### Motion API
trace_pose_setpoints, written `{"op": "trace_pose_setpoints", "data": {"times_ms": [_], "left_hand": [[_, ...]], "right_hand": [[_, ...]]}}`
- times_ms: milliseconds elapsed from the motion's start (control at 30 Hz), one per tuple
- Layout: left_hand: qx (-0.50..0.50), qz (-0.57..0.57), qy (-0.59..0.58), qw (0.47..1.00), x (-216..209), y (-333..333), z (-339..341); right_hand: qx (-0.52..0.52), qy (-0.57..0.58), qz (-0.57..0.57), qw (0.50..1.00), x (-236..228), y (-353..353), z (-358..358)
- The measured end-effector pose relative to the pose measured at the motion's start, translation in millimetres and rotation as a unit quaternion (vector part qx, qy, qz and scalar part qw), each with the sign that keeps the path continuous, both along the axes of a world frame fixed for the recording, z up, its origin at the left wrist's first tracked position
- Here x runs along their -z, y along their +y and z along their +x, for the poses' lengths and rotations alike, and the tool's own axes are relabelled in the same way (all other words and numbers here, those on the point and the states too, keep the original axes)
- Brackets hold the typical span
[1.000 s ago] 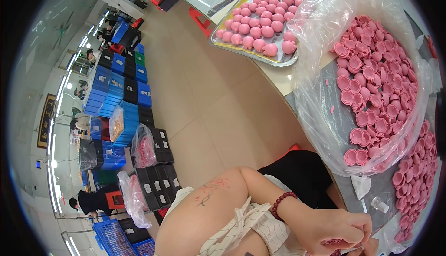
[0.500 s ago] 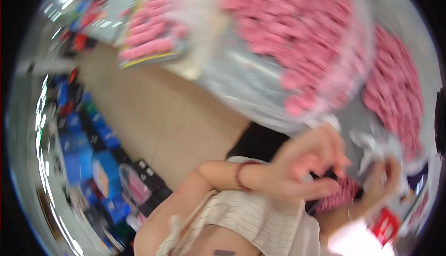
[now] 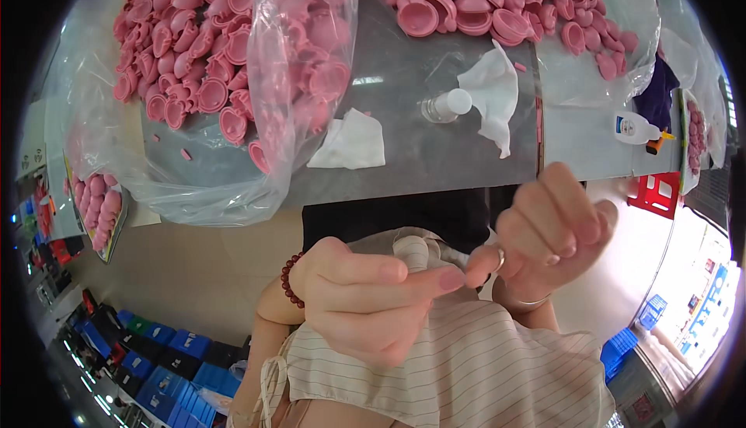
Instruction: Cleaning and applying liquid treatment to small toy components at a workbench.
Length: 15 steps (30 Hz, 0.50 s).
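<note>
My left hand (image 3: 369,296), with a red bead bracelet on the wrist, is in front of my body below the table edge. Its fingers are curled, and one fingertip meets a ringed digit of my right hand (image 3: 556,230). The right hand is raised with its other fingers bent in toward the palm. Whatever either hand may hold is hidden or too small to make out. Closest on the table are a folded white cloth (image 3: 353,140), a small clear bottle with a white cap (image 3: 448,107) and a crumpled white cloth (image 3: 493,94).
Hollow pink plastic pieces (image 3: 214,94) lie heaped on a clear plastic bag (image 3: 210,199) at left; another pink heap (image 3: 474,0) sits at the back. A white squeeze bottle (image 3: 633,129) stands right, above a red crate (image 3: 655,193). Blue boxes (image 3: 167,389) fill the lower left.
My view has swung, bringing the table edge across the upper middle. Blurred and apart before, with the left hand's fingers spread in a curve, my hands are now brought together with fingers curled.
</note>
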State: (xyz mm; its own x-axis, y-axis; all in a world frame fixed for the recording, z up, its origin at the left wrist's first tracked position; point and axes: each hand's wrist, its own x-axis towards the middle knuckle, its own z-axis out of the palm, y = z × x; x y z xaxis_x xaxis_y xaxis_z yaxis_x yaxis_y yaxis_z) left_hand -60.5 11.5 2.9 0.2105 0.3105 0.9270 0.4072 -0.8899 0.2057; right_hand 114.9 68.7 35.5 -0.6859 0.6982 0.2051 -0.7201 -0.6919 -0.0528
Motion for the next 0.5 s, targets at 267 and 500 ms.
{"op": "trace_pose_setpoints", "data": {"times_ms": [267,500], "left_hand": [[0.012,-0.004,-0.008,1.000,-0.7,-2.1,-0.9],[0.020,-0.038,-0.116,0.992,-5.3,0.5,7.1]], "right_hand": [[-0.081,0.047,-0.118,0.989,9.6,-4.8,-3.3],[-0.098,0.070,-0.172,0.978,7.6,-6.2,-1.8]]}}
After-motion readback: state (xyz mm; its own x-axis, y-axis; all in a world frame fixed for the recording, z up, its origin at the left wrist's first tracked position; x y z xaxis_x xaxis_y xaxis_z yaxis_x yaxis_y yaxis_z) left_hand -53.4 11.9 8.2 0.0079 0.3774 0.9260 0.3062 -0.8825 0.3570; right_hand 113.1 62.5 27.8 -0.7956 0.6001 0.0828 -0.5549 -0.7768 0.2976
